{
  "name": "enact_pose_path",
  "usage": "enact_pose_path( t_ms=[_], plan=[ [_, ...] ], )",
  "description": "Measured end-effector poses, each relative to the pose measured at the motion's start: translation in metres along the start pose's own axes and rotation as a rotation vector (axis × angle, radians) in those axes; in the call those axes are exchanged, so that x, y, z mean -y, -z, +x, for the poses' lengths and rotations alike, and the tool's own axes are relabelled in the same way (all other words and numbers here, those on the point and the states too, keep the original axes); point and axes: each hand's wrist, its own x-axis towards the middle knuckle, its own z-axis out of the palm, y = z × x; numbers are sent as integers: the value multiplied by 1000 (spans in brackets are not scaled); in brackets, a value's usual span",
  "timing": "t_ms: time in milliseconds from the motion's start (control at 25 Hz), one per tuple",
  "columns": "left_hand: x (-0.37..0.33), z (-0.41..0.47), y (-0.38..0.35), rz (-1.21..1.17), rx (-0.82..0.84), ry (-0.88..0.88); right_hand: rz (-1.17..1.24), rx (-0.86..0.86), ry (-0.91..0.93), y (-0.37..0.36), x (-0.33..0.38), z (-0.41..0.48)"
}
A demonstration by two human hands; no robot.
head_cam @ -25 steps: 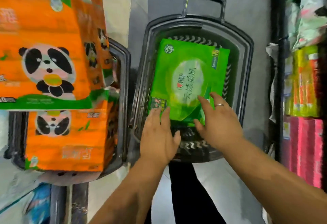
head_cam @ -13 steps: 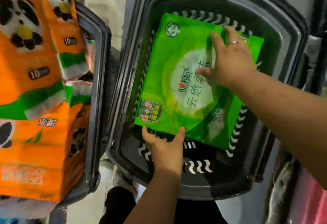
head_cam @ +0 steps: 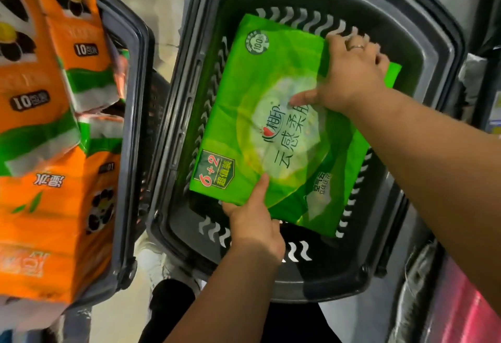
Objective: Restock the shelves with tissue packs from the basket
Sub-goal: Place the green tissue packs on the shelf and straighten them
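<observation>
The left hand [head_cam: 254, 223] pinches the green tissue pack [head_cam: 257, 104] at its near edge, thumb on top and fingers underneath. The right hand [head_cam: 349, 77] grips the far right corner, its fingers now curled over the edge; half a second ago they lay straighter. The pack sits tilted inside the basket [head_cam: 187, 77].

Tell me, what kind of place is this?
Probably a shop aisle. A green tissue pack sits in a dark shopping basket, matching orange panda packs are piled beside it, and pink wrapped goods show on the right.
</observation>
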Motion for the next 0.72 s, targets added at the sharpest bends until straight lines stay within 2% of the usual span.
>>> enact_pose_path(
  t_ms=[240, 520, 720],
  plan=[
    [-2, -38, 13, 0, -99, 66, -22, 1, 0, 18, 3, -32],
    [-20, -104, 51, 107, -31, 30, -33, -39, -45, 69, 8, -90],
    [-34, -154, 85, 208, -14, -76, 74, -53, -121, 100, 6, -154]
  ],
)
